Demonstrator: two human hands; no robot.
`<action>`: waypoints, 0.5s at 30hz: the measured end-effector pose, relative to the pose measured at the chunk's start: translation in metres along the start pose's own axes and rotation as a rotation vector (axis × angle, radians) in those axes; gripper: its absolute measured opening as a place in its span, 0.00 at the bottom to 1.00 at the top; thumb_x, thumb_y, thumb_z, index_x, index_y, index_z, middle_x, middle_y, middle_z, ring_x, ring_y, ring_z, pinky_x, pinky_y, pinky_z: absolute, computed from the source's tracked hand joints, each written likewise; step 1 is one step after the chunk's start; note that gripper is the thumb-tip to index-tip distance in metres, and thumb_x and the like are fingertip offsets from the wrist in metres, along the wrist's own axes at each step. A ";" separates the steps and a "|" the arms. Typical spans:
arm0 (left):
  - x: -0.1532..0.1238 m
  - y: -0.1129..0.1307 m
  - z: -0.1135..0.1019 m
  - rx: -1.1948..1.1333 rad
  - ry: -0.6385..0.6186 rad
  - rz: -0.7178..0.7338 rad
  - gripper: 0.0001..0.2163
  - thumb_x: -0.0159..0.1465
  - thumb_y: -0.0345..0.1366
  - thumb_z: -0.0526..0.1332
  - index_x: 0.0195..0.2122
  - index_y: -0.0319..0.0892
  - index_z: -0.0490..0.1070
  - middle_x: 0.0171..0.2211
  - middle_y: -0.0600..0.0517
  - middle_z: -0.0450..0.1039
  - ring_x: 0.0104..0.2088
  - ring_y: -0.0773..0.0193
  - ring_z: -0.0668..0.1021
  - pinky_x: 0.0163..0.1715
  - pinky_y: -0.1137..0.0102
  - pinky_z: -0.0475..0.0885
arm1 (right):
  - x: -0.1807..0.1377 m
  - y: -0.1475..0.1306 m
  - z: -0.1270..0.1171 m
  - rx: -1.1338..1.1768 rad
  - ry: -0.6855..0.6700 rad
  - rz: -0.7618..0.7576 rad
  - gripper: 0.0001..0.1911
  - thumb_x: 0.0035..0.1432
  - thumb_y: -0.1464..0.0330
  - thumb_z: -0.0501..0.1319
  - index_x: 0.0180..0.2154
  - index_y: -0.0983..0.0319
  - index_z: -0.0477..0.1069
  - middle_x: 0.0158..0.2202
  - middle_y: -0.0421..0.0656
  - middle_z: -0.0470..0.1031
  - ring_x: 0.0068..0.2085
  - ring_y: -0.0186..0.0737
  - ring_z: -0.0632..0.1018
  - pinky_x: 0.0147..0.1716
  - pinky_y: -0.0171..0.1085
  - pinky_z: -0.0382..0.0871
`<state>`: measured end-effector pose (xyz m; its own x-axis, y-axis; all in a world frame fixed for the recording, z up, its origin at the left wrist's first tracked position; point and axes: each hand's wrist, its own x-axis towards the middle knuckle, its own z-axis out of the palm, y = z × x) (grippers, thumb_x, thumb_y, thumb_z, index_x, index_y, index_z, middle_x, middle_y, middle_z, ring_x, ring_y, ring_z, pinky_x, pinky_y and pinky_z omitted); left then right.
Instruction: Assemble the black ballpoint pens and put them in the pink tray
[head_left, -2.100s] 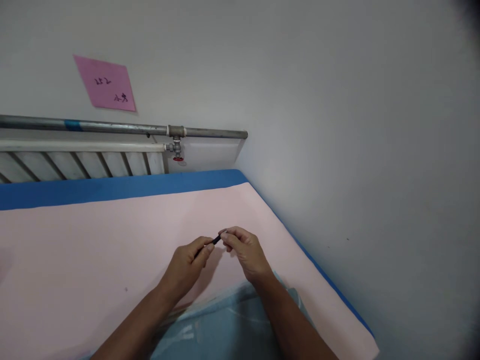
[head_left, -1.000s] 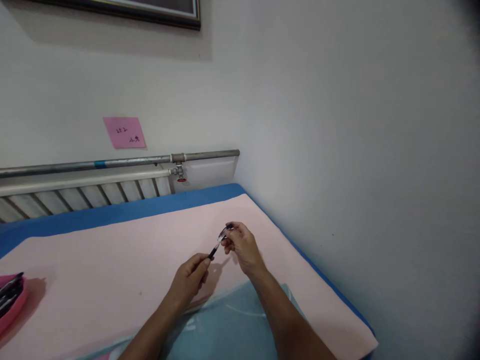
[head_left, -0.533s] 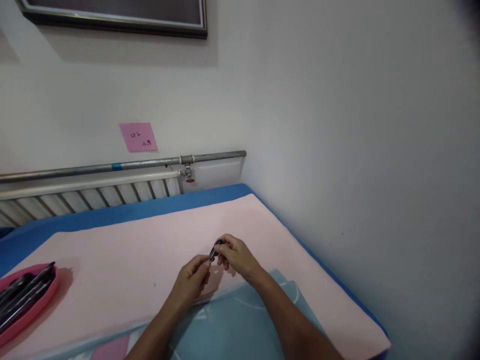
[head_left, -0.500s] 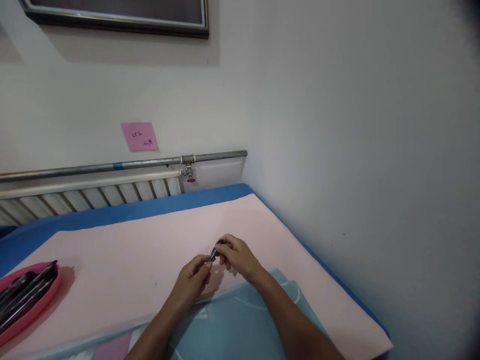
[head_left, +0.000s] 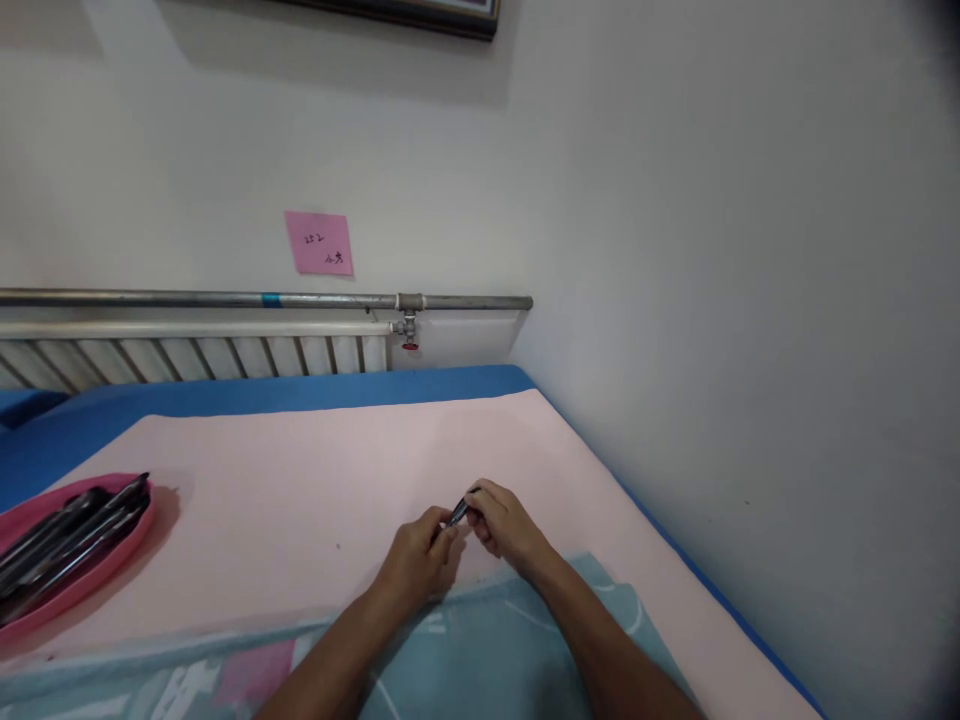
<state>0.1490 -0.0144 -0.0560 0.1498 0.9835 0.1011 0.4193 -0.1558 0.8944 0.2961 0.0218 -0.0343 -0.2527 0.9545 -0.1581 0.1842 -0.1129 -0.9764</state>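
A short, glossy black pen (head_left: 459, 511) is held slantwise between my two hands, above the pink sheet. My left hand (head_left: 418, 555) pinches its lower end between thumb and fingers. From the other side, my right hand (head_left: 504, 522) grips the upper end with bent fingers, which cover part of it. At the far left sits a pink oval basket (head_left: 141, 550) with several long dark pens (head_left: 71, 550) lying in it. Beneath my forearms lies a folded blue-green cloth (head_left: 480, 650) with white and pink patterning.
A pink sheet (head_left: 315, 500) covers the blue surface (head_left: 262, 396). Behind it run a metal pipe (head_left: 322, 300) with a red-handled valve (head_left: 409, 330) and a white radiator (head_left: 187, 358). A pink note (head_left: 319, 243) is on the wall, and a bare wall (head_left: 735, 300) rises at right.
My view has turned left and levelled, so the scene sits farther right and more of the basket shows. Both hands still hold the pen; the left fingers have closed further around its lower end.
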 end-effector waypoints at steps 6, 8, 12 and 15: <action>0.007 -0.007 0.000 0.094 -0.024 0.042 0.12 0.60 0.37 0.50 0.37 0.40 0.70 0.25 0.49 0.73 0.24 0.66 0.71 0.26 0.72 0.63 | 0.006 0.003 0.007 0.052 0.015 0.013 0.08 0.49 0.63 0.51 0.24 0.61 0.61 0.13 0.32 0.60 0.12 0.28 0.58 0.10 0.28 0.47; 0.009 -0.004 -0.001 0.127 0.004 0.038 0.11 0.59 0.37 0.51 0.37 0.40 0.70 0.30 0.46 0.75 0.28 0.63 0.73 0.29 0.71 0.65 | 0.007 0.003 0.008 0.048 0.050 -0.011 0.10 0.49 0.61 0.52 0.25 0.61 0.62 0.13 0.32 0.59 0.12 0.28 0.58 0.10 0.29 0.48; 0.006 -0.001 -0.010 0.215 0.089 -0.021 0.14 0.60 0.36 0.50 0.41 0.40 0.71 0.35 0.44 0.76 0.33 0.61 0.75 0.32 0.70 0.66 | 0.010 0.004 0.008 0.033 0.158 -0.025 0.14 0.49 0.57 0.55 0.31 0.62 0.64 0.13 0.31 0.58 0.13 0.28 0.58 0.11 0.29 0.48; -0.006 -0.002 -0.024 0.270 0.152 -0.057 0.15 0.60 0.38 0.51 0.43 0.41 0.70 0.33 0.46 0.77 0.32 0.61 0.75 0.31 0.70 0.67 | 0.012 0.004 0.008 0.015 0.145 0.013 0.14 0.48 0.56 0.56 0.29 0.61 0.64 0.14 0.33 0.60 0.14 0.29 0.61 0.12 0.30 0.51</action>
<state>0.1255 -0.0178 -0.0482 -0.0080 0.9906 0.1364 0.6486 -0.0987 0.7547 0.2861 0.0308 -0.0412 -0.1100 0.9827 -0.1490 0.1717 -0.1288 -0.9767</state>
